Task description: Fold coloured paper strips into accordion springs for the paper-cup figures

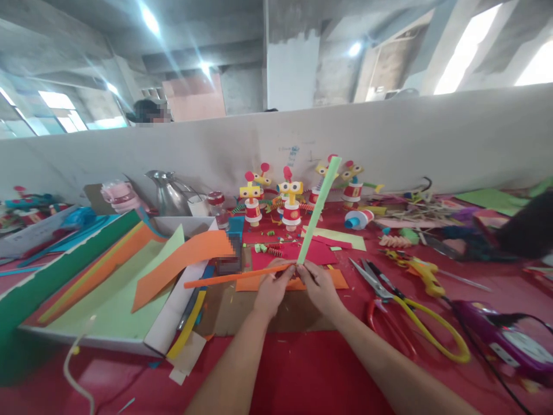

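Note:
My left hand [273,288] is closed on one end of a narrow orange paper strip [228,278], which stretches out to the left. My right hand [318,286] pinches the lower end of a light green paper strip [320,207] that rises up and slightly right. Between my fingertips the ends of both strips come together; my fingers hide the exact joint. Under my hands lie an orange paper piece [339,279] and a brown board [231,317] on the red table. Small coiled paper springs [275,251] lie just beyond.
Several paper-cup figures [288,210] stand ahead near the white partition [216,144]. At left is a box [173,311] of coloured paper. Scissors [384,288], a yellow glue gun [425,276] and a purple power strip [505,337] lie at right. A metal jug [168,196] stands behind the box.

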Demonstrator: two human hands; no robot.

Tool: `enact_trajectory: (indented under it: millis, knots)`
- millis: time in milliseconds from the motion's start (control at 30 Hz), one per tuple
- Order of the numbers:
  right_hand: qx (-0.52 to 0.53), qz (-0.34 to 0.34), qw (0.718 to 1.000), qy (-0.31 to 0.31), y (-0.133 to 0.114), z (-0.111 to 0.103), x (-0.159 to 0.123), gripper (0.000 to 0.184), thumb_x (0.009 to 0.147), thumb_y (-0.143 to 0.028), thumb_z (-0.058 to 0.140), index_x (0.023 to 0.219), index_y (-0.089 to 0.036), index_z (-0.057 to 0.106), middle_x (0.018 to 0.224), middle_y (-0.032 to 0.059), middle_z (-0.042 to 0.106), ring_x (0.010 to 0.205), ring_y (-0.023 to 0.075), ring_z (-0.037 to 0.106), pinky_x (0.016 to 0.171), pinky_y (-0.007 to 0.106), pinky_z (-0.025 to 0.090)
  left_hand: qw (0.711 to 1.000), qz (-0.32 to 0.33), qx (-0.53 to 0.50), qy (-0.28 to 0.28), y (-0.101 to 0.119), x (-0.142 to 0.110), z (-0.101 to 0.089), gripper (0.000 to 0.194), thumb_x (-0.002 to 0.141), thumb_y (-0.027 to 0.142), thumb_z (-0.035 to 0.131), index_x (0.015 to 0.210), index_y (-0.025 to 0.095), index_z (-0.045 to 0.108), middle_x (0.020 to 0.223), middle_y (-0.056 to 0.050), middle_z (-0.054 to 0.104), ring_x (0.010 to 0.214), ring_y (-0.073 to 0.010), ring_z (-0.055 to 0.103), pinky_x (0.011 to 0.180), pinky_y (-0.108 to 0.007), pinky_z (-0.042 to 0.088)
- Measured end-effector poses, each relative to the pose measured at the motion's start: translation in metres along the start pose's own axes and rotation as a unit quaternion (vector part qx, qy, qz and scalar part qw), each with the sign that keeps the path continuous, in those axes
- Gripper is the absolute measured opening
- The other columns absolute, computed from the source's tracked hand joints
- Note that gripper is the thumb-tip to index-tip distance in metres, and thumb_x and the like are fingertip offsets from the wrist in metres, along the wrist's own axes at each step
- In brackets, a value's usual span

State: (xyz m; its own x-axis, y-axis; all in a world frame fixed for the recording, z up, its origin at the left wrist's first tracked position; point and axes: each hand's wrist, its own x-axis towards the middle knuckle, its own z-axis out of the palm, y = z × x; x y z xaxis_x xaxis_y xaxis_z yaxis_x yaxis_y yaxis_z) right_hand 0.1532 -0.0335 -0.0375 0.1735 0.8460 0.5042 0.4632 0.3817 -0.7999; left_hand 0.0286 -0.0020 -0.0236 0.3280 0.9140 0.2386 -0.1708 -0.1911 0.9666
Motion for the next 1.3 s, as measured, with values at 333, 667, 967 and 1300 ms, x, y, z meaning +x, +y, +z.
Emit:
enact_trajectory:
  millis: [333, 667, 967, 1300]
  knots:
    - [0.003, 0.016, 0.999, -0.037, 0.0, -0.009, 0.003, 0.032, 0.089, -0.038, 0.046, 0.064, -0.019, 0.055, 0.06, 0.0, 0.053, 0.056, 0.013, 0.047, 0.055, 0.025, 0.034, 0.993, -0.089, -0.054, 0.052, -0.002, -0.004, 0.004, 0.022, 0.068, 0.036, 0.069, 0.073, 0.015, 0.072, 0.068, -0.004, 0.069, 0.068, -0.0184, 0.061, 0.07, -0.03, 0.047]
    - [0.091, 0.061, 0.993, -0.046, 0.002, 0.001, 0.001, 0.042, 0.09, -0.052, 0.039, 0.068, -0.019, 0.053, 0.061, 0.0001, 0.052, 0.056, 0.0133, 0.047, 0.052, 0.024, 0.036, 0.982, -0.089, -0.114, 0.125, -0.004, -0.003, 0.004, 0.02, 0.06, 0.033, 0.075, 0.067, 0.014, 0.071, 0.064, -0.003, 0.067, 0.064, -0.0149, 0.059, 0.069, -0.028, 0.045]
    - [0.138, 0.053, 0.989, -0.022, -0.005, 0.001, -0.005, 0.027, 0.086, -0.044, 0.047, 0.075, -0.02, 0.054, 0.068, -0.0012, 0.051, 0.064, 0.013, 0.047, 0.059, 0.024, 0.039, 0.969, -0.093, -0.174, 0.151, -0.01, -0.004, 0.006, 0.022, 0.054, 0.03, 0.079, 0.061, 0.013, 0.067, 0.057, 0.0, 0.062, 0.053, -0.0074, 0.049, 0.055, -0.022, 0.037]
    - [0.158, 0.058, 0.986, -0.003, -0.006, 0.003, -0.007, 0.023, 0.083, -0.04, 0.049, 0.068, -0.022, 0.049, 0.06, -0.003, 0.045, 0.057, 0.0122, 0.042, 0.054, 0.024, 0.036, 0.967, -0.097, -0.196, 0.127, -0.005, -0.008, 0.011, 0.021, 0.055, 0.03, 0.078, 0.062, 0.013, 0.068, 0.057, -0.002, 0.064, 0.054, -0.009, 0.053, 0.057, -0.024, 0.039]
